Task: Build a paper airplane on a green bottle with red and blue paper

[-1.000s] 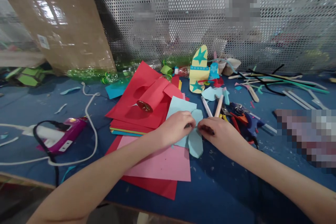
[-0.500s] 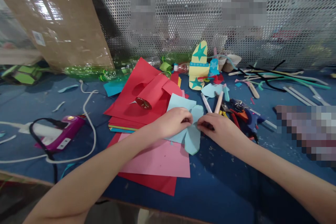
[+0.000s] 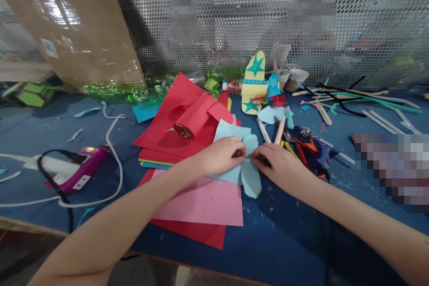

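The light-blue paper cutout (image 3: 251, 179) is positioned at the right edge of the light-blue sheet (image 3: 232, 132), above the blue table (image 3: 284, 232). Its narrow waist is pinched by the left hand (image 3: 226, 155) and the right hand (image 3: 279, 161), fingers curled and narrow. The pink sheet (image 3: 208, 205) is partly covered by the left forearm (image 3: 150, 205).

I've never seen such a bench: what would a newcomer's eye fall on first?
Probably the red sheets near the centre, with a red-wrapped bottle lying on top. Nearer and to the right, the left hand and right hand meet at the narrow waist of a light-blue cutout. Farther back, a yellow starred shape sits before the metal screen.
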`<state>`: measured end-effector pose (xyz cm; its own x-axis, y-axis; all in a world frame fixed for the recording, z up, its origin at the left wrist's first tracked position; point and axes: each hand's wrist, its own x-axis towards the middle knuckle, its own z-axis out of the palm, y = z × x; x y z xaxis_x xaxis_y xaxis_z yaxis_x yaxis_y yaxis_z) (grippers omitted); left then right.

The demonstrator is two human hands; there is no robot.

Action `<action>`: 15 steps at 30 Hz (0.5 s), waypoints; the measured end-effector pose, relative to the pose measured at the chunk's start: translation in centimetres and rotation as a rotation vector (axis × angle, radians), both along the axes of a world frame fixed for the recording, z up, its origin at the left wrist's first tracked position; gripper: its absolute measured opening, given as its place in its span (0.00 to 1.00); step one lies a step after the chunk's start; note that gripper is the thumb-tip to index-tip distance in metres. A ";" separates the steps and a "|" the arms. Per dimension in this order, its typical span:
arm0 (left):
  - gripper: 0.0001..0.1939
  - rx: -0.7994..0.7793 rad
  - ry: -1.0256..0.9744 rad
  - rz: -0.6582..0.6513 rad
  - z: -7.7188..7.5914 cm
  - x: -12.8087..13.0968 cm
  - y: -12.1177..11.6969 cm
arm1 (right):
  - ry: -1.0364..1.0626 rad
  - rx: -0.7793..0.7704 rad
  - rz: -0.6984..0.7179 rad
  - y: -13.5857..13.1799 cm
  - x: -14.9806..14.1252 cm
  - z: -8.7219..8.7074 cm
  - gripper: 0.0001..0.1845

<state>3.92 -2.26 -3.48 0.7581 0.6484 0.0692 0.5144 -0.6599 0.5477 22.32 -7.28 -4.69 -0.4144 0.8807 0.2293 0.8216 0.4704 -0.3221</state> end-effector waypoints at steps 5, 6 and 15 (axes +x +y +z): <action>0.07 0.019 0.019 -0.017 0.1 0.2 -0.1 | -0.046 0.073 0.040 0.0 0.0 -0.5 0.08; 0.07 0.028 0.026 -0.017 0.1 0.3 -0.1 | -0.056 0.088 0.051 0.0 0.0 -0.5 0.08; 0.09 0.139 0.015 -0.088 -0.6 0.2 -0.1 | -0.070 0.166 0.086 -0.3 -0.1 -0.3 0.11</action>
<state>4.17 -2.34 -4.05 0.8130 0.5648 0.1418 0.4590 -0.7714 0.4408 22.21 -7.57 -5.04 -0.5060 0.7941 0.3367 0.7939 0.5814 -0.1782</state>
